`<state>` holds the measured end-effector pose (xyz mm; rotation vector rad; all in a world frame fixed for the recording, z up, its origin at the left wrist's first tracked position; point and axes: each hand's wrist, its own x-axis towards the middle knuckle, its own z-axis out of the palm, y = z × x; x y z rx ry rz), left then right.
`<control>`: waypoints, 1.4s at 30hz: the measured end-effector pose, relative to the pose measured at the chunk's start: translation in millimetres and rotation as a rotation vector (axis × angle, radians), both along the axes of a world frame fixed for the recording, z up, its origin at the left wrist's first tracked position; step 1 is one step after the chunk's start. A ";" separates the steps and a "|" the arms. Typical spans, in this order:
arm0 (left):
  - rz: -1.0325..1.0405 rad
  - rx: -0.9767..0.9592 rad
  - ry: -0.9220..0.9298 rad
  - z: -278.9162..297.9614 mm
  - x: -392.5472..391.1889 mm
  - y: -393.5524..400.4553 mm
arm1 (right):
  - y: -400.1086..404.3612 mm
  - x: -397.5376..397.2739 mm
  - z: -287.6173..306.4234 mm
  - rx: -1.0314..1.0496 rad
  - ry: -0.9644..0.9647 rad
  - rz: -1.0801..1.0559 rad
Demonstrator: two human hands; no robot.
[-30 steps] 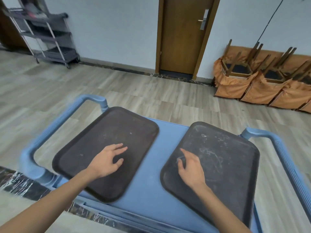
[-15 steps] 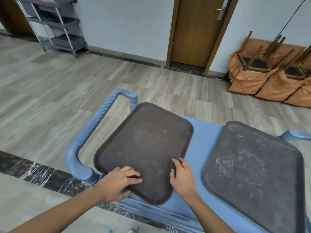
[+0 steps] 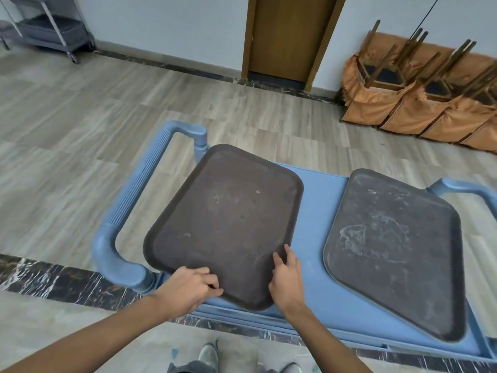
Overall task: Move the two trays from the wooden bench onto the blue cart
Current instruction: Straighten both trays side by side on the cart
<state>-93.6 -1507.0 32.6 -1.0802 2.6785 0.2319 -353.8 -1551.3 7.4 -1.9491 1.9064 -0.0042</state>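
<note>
Looks like the tail end of the job, squaring-up stage; both trays already sitting on the blue cart (image 3: 317,281), no wooden bench anywhere in view.

Left hand (image 3: 188,289) curled over the near edge of the left tray (image 3: 226,224), fingers on top of the rim at roughly 7 o'clock of that tray; right hand (image 3: 287,281) pressed flat against the same tray's near right corner, about 5 o'clock, fingers together, more of a nudge than a pinch; hands apart from each other, the tray corner between them.

Left tray skewed, its near corner poking out past the cart's front edge and its left side reaching out toward the blue handle (image 3: 134,200); right tray (image 3: 392,251) at 3 o'clock from it, untouched, also lying crooked, a strip of bare blue deck between the two.

Next move, best guess: rotating or sliding the left tray further in so nothing overhangs; needs a light push from both hands together, else likely to pivot off the edge.

Head count: trays, two; hands, two; cart handles, two (left one full, right one (image 3: 462,187) partly cut off); shoes at the bottom, two; grey shelf trolley (image 3: 51,28) at 10 o'clock, one; brown door (image 3: 287,36) at 12, one; upturned chairs with orange covers (image 3: 419,103) at 2 o'clock, several, exact number hard to tell.
</note>
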 end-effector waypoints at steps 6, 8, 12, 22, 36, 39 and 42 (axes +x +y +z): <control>-0.021 -0.053 -0.032 12.3 -34.5 1.5 | -16.1 -22.9 9.8 -0.017 -0.008 -0.033; -0.022 -0.058 -0.043 13.5 -51.0 3.4 | -21.0 -35.0 12.2 -0.007 -0.013 -0.052; -0.006 -0.060 -0.061 12.8 -74.8 9.9 | -24.7 -52.0 13.5 -0.005 -0.038 -0.062; 0.108 -0.027 -0.071 11.0 -101.6 15.6 | -30.8 -69.0 4.3 -0.016 -0.045 -0.062; 0.369 0.072 0.267 -2.8 -81.6 23.2 | -22.0 -70.4 -5.0 -0.027 -0.089 -0.020; 0.429 0.071 0.277 -9.8 -65.5 32.0 | -0.8 -63.1 -5.9 -0.103 -0.051 0.080; 0.453 0.080 0.252 -17.9 -48.6 45.1 | 37.5 -55.9 -9.0 -0.251 -0.144 0.209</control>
